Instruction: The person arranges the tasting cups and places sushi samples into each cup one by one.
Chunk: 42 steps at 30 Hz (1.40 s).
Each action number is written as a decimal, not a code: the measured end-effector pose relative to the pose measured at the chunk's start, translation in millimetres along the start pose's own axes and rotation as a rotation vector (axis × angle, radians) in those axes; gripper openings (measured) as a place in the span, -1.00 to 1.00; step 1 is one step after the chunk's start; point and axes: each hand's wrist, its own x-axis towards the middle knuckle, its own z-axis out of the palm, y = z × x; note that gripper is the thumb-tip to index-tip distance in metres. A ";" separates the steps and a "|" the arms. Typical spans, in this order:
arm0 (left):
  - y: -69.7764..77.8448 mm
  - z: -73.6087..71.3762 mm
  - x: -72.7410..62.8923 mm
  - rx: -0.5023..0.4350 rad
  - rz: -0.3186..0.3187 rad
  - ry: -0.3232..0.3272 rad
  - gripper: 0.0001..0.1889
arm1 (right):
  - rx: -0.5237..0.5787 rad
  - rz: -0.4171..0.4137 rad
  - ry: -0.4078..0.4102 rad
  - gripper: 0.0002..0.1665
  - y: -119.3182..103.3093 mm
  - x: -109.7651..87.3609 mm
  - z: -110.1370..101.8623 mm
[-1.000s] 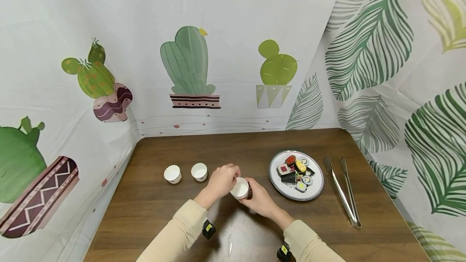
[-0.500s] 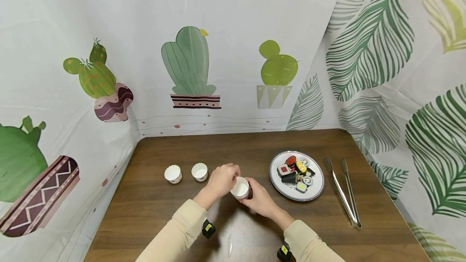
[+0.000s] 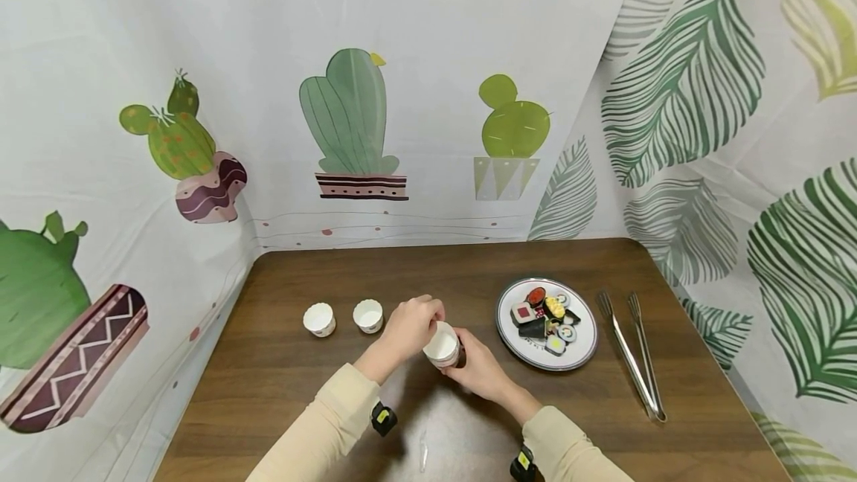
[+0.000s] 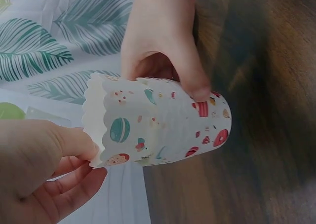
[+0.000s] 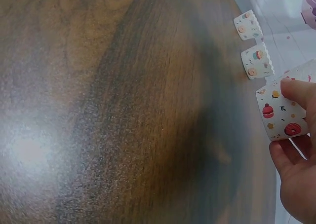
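Observation:
White paper baking cups with scalloped rims and a printed sweets pattern are nested in a stack between my hands. My left hand pinches the scalloped rim of the top cup between thumb and fingers. Lower down, the thumb and fingers of my right hand wrap round the stack near its base, also seen at the edge of the right wrist view. In the left wrist view the top cup stands partly out of the cups under it. Two single baking cups stand upright to the left.
A round plate bearing several sushi pieces lies right of my hands. Metal tongs rest farther right with their arms spread. Behind the wooden table hangs a printed cloth.
My left hand has risen slightly with the rim it pinches, and more of the top cup shows above the stack. The right hand has stayed nearly still.

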 end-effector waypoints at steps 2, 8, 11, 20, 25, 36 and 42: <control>1.5 -3.0 1.1 -0.001 0.011 0.009 -0.82 | 0.005 0.008 -0.003 -0.24 0.0 -0.4 -0.4; 4.0 -12.0 5.9 -0.007 0.046 0.053 -0.82 | -0.008 0.011 0.001 -0.27 2.0 -1.7 -0.2; 3.4 -14.9 8.1 -0.001 0.058 0.069 -0.82 | -0.019 0.004 0.000 -0.27 2.9 -2.5 -0.2; -0.3 -23.8 17.8 0.010 0.028 0.055 -0.84 | -0.017 0.005 0.015 -0.23 4.7 -4.0 0.0; -5.8 -26.6 23.6 0.019 0.000 0.066 -0.83 | -0.021 -0.001 0.034 -0.24 5.5 -4.6 -0.1; -23.7 -19.8 29.8 0.019 -0.088 0.067 -0.84 | -0.004 -0.004 0.045 -0.26 7.2 -5.7 -2.2; -35.5 -12.8 30.4 0.028 -0.168 0.036 -0.86 | -0.001 -0.004 0.048 -0.25 7.3 -6.9 -4.3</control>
